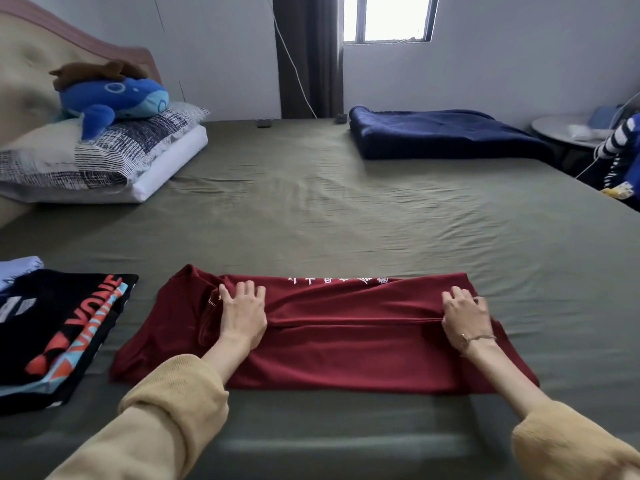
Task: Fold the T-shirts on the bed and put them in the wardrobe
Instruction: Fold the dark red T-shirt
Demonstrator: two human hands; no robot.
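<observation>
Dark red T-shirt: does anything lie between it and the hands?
Nothing visible does. The left hand and right hand both rest directly on the dark red T-shirt spread on the olive-green bed sheet.

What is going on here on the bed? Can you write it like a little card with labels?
shirt being folded: red T-shirt, lying sideways on the green bed
left hand: fingers flat on the shirt near its collar
right hand: on the shirt's other end; grip unclear
other shirts: black T-shirt on the left, folded
far corner: navy blanket, folded
on the pillows: blue whale plush
</observation>
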